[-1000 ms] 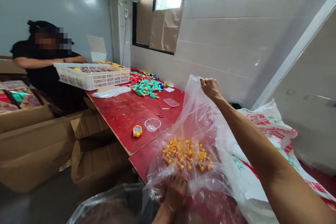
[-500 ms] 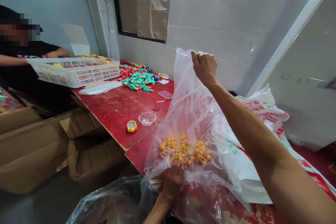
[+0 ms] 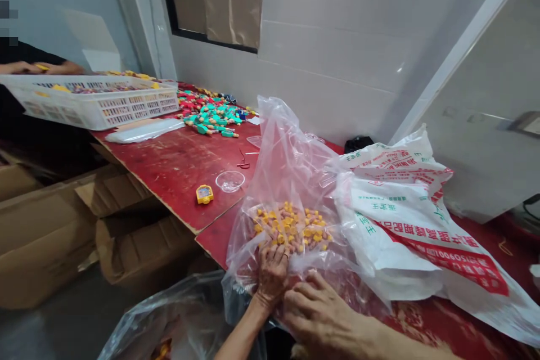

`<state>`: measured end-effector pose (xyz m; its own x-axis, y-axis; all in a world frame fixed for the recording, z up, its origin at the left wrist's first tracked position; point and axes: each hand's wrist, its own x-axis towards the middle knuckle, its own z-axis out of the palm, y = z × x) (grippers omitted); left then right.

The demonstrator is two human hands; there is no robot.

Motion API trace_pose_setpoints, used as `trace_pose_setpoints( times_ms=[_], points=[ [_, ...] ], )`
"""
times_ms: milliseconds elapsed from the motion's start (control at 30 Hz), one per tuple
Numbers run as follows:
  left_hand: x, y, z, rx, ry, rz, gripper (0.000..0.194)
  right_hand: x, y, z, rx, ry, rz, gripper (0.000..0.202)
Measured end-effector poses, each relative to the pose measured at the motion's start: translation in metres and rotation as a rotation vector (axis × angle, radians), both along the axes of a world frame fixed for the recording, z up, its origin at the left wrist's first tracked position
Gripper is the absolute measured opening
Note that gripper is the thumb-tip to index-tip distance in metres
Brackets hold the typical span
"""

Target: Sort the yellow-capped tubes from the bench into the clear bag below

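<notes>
A clear plastic bag (image 3: 291, 169) stands on the red table (image 3: 177, 163) with a heap of small yellow and pink pieces (image 3: 291, 228) in its bottom. My left hand (image 3: 272, 275) presses against the bag's near side, just below the heap, fingers spread on the film. My right hand (image 3: 323, 315) lies low on the bag's near edge beside the left one, fingers spread over the plastic. The bag's top stands loose and unheld.
A white woven sack (image 3: 405, 208) with red and green print lies to the right. A yellow toy (image 3: 204, 194), a clear cup (image 3: 230, 181), teal and red toys (image 3: 211, 115) and a white basket (image 3: 93, 101) held by another person's hands (image 3: 42, 67) sit farther left. Cardboard boxes (image 3: 54, 225) stand below.
My right hand has let go of the bag's raised top and come down to its near edge beside the left hand. The bag's top has sagged. The view shifted right.
</notes>
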<state>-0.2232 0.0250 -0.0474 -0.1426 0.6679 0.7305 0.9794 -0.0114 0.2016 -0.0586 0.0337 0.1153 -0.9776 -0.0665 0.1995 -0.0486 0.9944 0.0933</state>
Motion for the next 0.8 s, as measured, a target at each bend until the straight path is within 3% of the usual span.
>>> trace_pose_setpoints(
  times_ms=[33,100,200,333,433,500,633,800],
  points=[
    [-0.002,0.0,0.003,0.011,0.001,-0.01,0.043,0.017,0.005,-0.024,0.045,-0.065,-0.122,0.043],
    [-0.007,0.003,0.016,0.016,0.015,-0.019,0.039,0.052,0.037,-0.055,0.155,-0.075,-0.378,0.037],
    [-0.02,0.022,0.05,-0.102,0.065,0.03,0.029,0.104,0.11,-0.073,0.3,-0.015,-0.668,0.035],
    [-0.044,0.065,0.103,-0.231,0.08,0.088,0.017,0.143,0.191,-0.091,0.419,0.047,-0.661,0.041],
    [-0.065,0.097,0.131,-0.277,0.043,0.215,0.016,0.131,0.22,-0.115,0.425,0.061,-0.61,0.049],
    [-0.08,0.112,0.142,-0.337,0.026,0.328,0.018,0.11,0.226,-0.131,0.416,0.062,-0.609,0.056],
    [-0.107,0.131,0.142,-0.421,0.071,0.375,0.021,0.07,0.225,-0.147,0.387,0.059,-0.607,0.059],
    [-0.127,0.142,0.11,-0.524,0.083,0.358,0.038,0.047,0.22,-0.148,0.214,-0.059,-0.706,0.061]
  ],
)
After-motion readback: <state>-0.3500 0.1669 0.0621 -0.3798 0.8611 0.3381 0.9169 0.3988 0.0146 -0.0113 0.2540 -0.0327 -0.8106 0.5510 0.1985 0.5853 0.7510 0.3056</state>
